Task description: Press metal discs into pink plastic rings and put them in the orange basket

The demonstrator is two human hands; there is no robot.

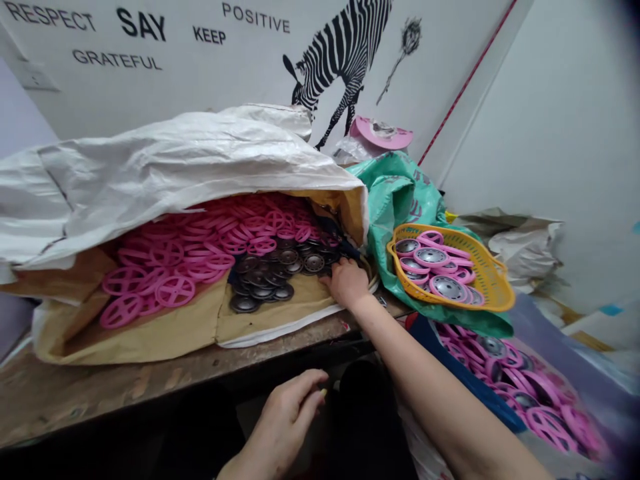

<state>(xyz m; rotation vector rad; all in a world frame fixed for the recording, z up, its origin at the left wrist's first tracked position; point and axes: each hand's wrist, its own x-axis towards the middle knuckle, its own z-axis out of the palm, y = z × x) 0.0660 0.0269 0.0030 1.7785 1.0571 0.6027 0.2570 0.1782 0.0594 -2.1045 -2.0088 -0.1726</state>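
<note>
A large white woven sack [165, 167] lies open on its side on the worn wooden table [100, 390]. Pink spoked plastic wheels [175, 290] spill from it beside a pile of dark grey metal discs [265, 280]. My right hand [346, 281] reaches into the sack's mouth, fingers curled down among the grey discs at the pile's right edge; what they hold is hidden. My left hand [287, 413] hovers below the table's front edge, fingers curled together, with a small yellowish bit showing at the fingertips.
A yellow plastic basket [493, 280] with assembled pink-and-grey wheels rests on a green bag [400, 193] at the right. Below it, a blue bin [465, 377] holds more such wheels. A pink disc [383, 133] sits at the back, by a wall with a zebra picture.
</note>
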